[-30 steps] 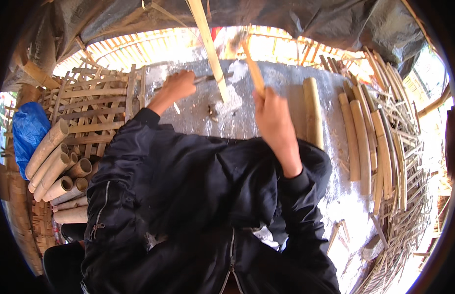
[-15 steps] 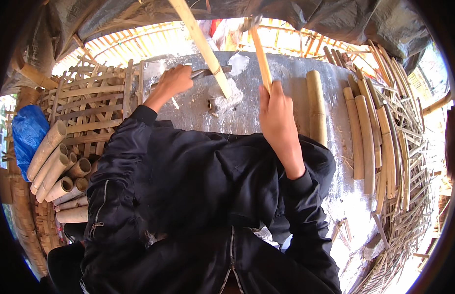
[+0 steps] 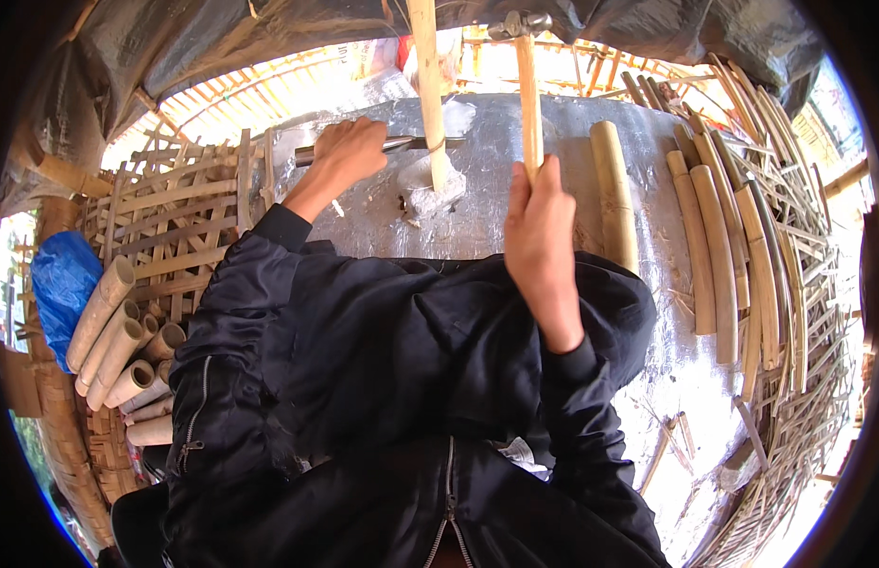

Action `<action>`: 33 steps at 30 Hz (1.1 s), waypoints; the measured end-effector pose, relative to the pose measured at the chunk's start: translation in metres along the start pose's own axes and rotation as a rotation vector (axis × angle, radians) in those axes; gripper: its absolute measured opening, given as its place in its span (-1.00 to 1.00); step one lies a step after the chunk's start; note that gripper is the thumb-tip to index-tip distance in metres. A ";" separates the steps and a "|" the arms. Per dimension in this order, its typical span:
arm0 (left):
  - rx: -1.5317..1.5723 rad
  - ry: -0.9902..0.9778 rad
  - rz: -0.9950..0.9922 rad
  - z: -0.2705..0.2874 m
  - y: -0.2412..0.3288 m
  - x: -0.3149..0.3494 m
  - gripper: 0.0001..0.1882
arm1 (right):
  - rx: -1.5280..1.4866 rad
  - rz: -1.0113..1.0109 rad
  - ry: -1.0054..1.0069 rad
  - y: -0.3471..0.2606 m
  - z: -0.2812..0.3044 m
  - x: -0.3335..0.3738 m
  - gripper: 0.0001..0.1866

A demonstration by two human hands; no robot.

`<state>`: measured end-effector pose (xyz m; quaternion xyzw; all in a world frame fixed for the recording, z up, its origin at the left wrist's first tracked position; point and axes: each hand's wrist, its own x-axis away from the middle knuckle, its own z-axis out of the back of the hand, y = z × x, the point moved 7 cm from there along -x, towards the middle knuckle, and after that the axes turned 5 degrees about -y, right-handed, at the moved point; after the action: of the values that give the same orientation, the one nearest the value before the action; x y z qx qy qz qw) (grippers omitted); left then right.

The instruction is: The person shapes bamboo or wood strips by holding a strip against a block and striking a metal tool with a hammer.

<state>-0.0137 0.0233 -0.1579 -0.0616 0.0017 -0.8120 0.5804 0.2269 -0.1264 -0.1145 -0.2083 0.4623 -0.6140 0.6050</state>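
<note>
A long bamboo strip [image 3: 428,80] stands nearly upright, its foot on a whitish stone block [image 3: 428,194]. My left hand [image 3: 352,150] is closed around a knife [image 3: 402,143], whose dark blade reaches across to the strip a little above the block. Its tip shows past the far side of the strip. How deep the blade sits in the bamboo, I cannot tell. To the right of the strip, my right hand [image 3: 542,232] grips the wooden handle of a hammer [image 3: 527,90]. The hammer is held upright with its metal head at the top, apart from the strip.
A short bamboo pole [image 3: 615,194] lies on the metal-grey surface [image 3: 496,222] right of my hand. Split bamboo pieces [image 3: 709,256] and thin slats are heaped farther right. At left are a bamboo lattice [image 3: 179,213], cut bamboo tubes [image 3: 118,350] and a blue plastic bag [image 3: 70,284].
The bamboo strip has gone from leaning left to nearly upright. My right hand and the hammer have shifted slightly right, and the left hand has moved a little right with the knife.
</note>
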 end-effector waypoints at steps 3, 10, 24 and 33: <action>-0.013 -0.060 0.032 0.011 0.009 -0.003 -0.74 | 0.081 0.091 -0.082 0.061 -0.050 0.031 -0.74; -0.024 -0.042 0.053 0.001 -0.007 -0.009 -0.74 | 0.118 0.048 -0.083 0.040 -0.004 0.026 -0.76; -0.117 0.001 0.006 0.010 0.010 -0.019 -0.79 | 0.059 0.029 -0.060 0.058 -0.003 0.018 -0.73; -0.106 -0.028 0.071 0.013 0.010 -0.023 -0.72 | 0.157 0.150 -0.172 0.142 -0.082 0.077 -0.79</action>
<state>0.0043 0.0430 -0.1479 -0.1034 0.0389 -0.7888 0.6047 0.2241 -0.1495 -0.2943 -0.1771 0.3735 -0.5811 0.7010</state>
